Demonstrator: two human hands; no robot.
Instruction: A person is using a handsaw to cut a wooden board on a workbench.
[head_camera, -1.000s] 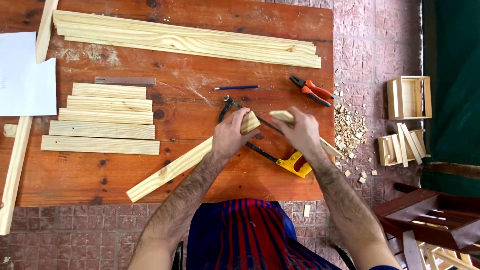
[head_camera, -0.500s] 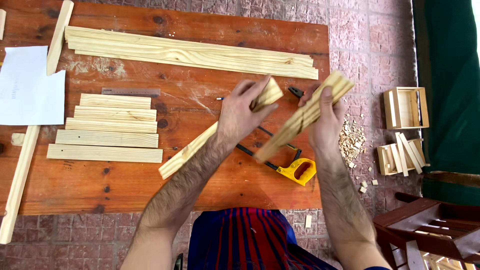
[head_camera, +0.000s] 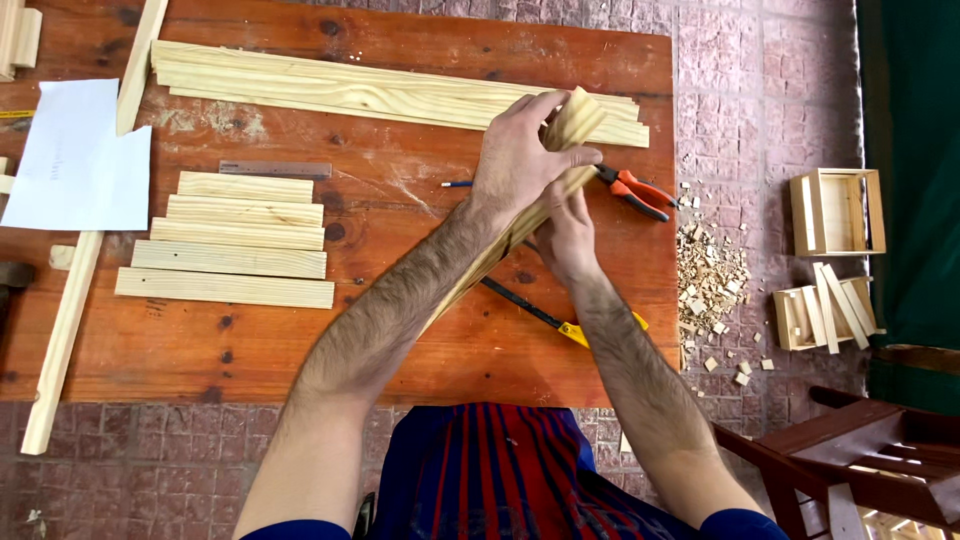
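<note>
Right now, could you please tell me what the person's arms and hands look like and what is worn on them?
Both forearms are bare and hairy. The left hand and right hand wear no gloves, and no rings or watch are visible. Dark blue sleeve edges show at the bottom of the picture on both arms.

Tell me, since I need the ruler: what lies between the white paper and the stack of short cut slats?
In the head view, a grey metal ruler lies on the table between the white paper and the short slats.

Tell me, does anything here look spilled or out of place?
Yes. Wood chips lie scattered on the brick floor right of the table. On the table the cut boards lie in neat order.
</note>
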